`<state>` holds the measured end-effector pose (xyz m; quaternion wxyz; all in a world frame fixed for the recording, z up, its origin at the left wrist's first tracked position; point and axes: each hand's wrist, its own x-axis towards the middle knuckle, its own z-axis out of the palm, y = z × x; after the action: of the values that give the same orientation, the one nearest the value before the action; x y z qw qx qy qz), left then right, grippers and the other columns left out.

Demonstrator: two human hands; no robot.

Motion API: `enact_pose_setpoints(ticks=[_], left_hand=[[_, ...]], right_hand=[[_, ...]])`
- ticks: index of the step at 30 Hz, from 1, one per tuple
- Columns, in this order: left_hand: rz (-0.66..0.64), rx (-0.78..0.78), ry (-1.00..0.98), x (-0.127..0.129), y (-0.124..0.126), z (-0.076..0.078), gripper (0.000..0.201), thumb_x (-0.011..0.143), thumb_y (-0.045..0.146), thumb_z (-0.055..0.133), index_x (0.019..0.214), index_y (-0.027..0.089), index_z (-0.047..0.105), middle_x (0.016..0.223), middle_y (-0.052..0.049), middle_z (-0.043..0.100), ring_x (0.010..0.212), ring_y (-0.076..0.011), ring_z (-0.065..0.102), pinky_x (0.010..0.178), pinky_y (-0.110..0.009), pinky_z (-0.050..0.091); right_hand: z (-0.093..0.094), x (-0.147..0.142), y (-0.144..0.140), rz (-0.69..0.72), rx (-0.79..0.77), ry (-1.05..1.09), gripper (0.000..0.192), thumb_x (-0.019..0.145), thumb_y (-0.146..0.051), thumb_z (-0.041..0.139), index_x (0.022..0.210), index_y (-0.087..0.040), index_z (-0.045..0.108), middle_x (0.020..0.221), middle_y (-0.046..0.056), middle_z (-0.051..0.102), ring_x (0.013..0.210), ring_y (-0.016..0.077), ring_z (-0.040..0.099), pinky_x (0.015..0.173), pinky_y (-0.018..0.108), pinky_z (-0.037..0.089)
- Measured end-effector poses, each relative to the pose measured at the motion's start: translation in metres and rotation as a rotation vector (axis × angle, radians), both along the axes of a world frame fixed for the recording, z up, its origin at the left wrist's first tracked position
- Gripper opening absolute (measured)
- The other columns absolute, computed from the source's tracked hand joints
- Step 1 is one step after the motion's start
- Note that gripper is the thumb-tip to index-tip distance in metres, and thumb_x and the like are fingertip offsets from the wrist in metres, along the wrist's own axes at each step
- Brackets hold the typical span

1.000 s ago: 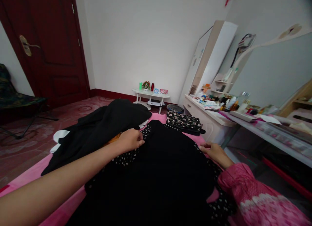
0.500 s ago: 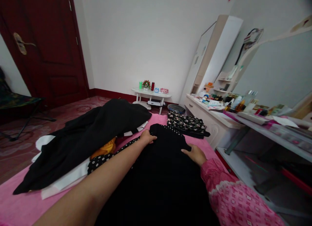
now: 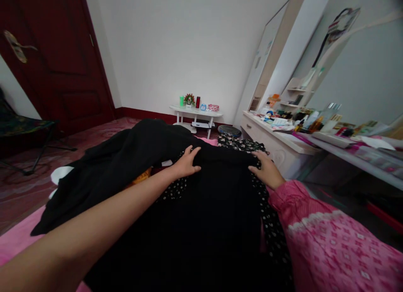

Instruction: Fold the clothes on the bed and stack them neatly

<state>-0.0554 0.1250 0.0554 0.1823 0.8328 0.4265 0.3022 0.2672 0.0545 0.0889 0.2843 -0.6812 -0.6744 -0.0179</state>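
garment (image 3: 208, 208): black, white-dotted trim | sleeve (image 3: 333, 241): pink patterned | door (image 3: 53, 61): dark red | bedcover (image 3: 12, 248): pink

- No text, label, brand, number or sign can be read anywhere in this view.
- The bottles and boxes on the bench (image 3: 283, 137) at the right carry packaging, but any print on them is too small and blurred to make out.
- The small items on the low white side table (image 3: 195, 113) by the far wall show no legible marks.
- The picture hung on the wall (image 3: 341, 23) at the upper right is too blurred to read.
- The black garment (image 3: 214, 208) shows only white dots on its trim, no lettering.
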Motion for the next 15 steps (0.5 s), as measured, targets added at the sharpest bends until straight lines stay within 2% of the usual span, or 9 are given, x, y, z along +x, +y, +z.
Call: enact_pose_setpoints(ticks=[1,3,4,6,9,11,13,15], left_hand=[[-0.083,-0.009,0.109,-0.009,-0.015,-0.005,0.078,0.07,0.031,0.071,0.139,0.021,0.037,0.151,-0.015,0.019,0.137,-0.0326,0.026,0.109,-0.044,0.031],[-0.214,0.014,0.313,-0.033,-0.05,-0.013,0.069,0.071,0.042,0.07,0.134,0.027,0.047,0.152,-0.011,0.021,0.138,-0.0345,0.023,0.11,-0.049,0.026],[-0.237,0.044,0.397,-0.047,-0.067,-0.016,0.067,0.07,0.045,0.071,0.131,0.03,0.049,0.153,-0.009,0.021,0.138,-0.0358,0.021,0.11,-0.052,0.023],[-0.199,0.109,0.51,-0.076,-0.099,-0.02,0.066,0.069,0.043,0.071,0.131,0.033,0.049,0.153,-0.008,0.021,0.139,-0.0368,0.019,0.11,-0.056,0.021],[-0.094,0.166,0.546,-0.111,-0.135,-0.026,0.059,0.077,0.033,0.065,0.133,0.032,0.047,0.151,-0.009,0.027,0.136,-0.0332,0.028,0.108,-0.052,0.029],[-0.058,0.196,0.508,-0.125,-0.153,-0.029,0.051,0.081,0.025,0.059,0.131,0.032,0.05,0.149,-0.008,0.032,0.134,-0.0304,0.033,0.107,-0.049,0.033],[-0.072,0.229,0.457,-0.134,-0.17,-0.03,0.045,0.083,0.018,0.053,0.126,0.032,0.055,0.148,-0.005,0.033,0.134,-0.0286,0.033,0.108,-0.05,0.032],[-0.13,0.235,0.425,-0.139,-0.186,-0.028,0.042,0.084,0.014,0.049,0.121,0.034,0.059,0.148,-0.002,0.035,0.135,-0.0267,0.032,0.11,-0.052,0.027]], right_hand=[[-0.008,-0.009,-0.019,0.079,-0.023,-0.02,0.049,0.074,-0.023,0.06,0.122,-0.018,0.055,0.142,0.012,0.042,0.129,0.0221,0.042,0.107,0.034,0.032],[-0.02,-0.023,-0.064,0.247,-0.095,-0.061,0.039,0.077,-0.026,0.058,0.115,-0.02,0.06,0.139,0.01,0.045,0.127,0.023,0.045,0.107,0.038,0.034],[-0.024,-0.027,-0.089,0.284,-0.136,-0.079,0.037,0.078,-0.027,0.057,0.114,-0.022,0.061,0.136,0.01,0.049,0.124,0.0236,0.047,0.106,0.039,0.036],[-0.024,-0.028,-0.137,0.281,-0.223,-0.114,0.033,0.076,-0.027,0.058,0.109,-0.024,0.064,0.125,0.009,0.058,0.114,0.0252,0.056,0.098,0.04,0.044],[-0.016,-0.025,-0.195,0.263,-0.453,-0.125,0.034,0.068,-0.02,0.06,0.101,-0.027,0.065,0.104,0.005,0.067,0.091,0.023,0.065,0.08,0.033,0.053],[-0.013,-0.028,-0.219,0.32,-0.554,-0.091,0.052,0.059,-0.013,0.06,0.108,-0.028,0.063,0.109,0.005,0.065,0.093,0.0231,0.065,0.081,0.03,0.053],[-0.014,-0.036,-0.234,0.395,-0.556,-0.032,0.062,0.054,-0.012,0.06,0.114,-0.026,0.061,0.12,0.007,0.061,0.103,0.0244,0.062,0.087,0.028,0.05],[-0.017,-0.044,-0.243,0.446,-0.547,0.035,0.047,0.059,-0.015,0.058,0.104,-0.026,0.065,0.117,0.006,0.062,0.102,0.0225,0.062,0.086,0.027,0.05]])
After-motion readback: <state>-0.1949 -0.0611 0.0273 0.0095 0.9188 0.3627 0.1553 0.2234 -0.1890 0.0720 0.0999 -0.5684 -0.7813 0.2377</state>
